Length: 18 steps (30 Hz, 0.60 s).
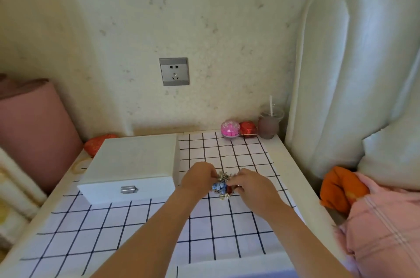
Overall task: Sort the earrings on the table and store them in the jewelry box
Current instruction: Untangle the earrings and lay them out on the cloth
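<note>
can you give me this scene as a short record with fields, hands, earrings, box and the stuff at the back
surface: table under a checked cloth
jewelry box: white, lid closed, latch facing the person, left of the hands
earrings: one tangled pile on the cloth, blue and red pieces showing
left hand: fingers at the pile's left side, grip unclear
right hand: fingers at the pile's right side, grip unclear
back edge: pink dome, red ornament, cup with straw
wall: socket above the table
</note>
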### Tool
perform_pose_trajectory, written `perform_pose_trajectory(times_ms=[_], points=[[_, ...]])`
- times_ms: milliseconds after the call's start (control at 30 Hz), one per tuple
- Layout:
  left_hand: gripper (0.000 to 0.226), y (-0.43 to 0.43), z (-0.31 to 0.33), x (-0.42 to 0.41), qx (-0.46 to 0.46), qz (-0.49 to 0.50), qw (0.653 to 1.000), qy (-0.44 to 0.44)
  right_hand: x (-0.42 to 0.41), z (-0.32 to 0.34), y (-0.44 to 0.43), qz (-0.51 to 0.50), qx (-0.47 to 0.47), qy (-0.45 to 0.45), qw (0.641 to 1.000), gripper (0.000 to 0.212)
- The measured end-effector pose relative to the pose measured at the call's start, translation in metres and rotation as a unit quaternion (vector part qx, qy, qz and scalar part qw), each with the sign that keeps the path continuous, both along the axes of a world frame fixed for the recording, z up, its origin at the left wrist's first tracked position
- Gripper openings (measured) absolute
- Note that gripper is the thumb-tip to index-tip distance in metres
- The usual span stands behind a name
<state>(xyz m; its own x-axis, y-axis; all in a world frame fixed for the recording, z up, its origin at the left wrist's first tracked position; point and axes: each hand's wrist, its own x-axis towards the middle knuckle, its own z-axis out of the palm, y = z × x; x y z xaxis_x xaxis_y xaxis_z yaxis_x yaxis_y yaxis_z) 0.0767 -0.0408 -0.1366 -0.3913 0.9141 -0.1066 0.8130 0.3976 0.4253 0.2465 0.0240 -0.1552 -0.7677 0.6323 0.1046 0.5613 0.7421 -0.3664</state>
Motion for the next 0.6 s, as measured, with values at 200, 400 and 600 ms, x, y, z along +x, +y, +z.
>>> perform_pose_trajectory(times_ms=[200,400,600], points=[[0.008,0.002,-0.002,-0.008,0.115,0.006,0.993,-0.033,-0.004,-0.002,0.012,0.025,0.011,0.008,1.0,0.026],[0.012,-0.021,0.017,-0.006,0.169,-0.018,0.982,-0.087,-0.014,0.003,0.012,0.07,0.011,-0.021,0.997,0.029],[0.023,-0.057,0.007,-0.001,0.135,-0.022,0.981,-0.14,-0.017,0.013,0.009,0.036,-0.048,0.024,0.998,0.021]])
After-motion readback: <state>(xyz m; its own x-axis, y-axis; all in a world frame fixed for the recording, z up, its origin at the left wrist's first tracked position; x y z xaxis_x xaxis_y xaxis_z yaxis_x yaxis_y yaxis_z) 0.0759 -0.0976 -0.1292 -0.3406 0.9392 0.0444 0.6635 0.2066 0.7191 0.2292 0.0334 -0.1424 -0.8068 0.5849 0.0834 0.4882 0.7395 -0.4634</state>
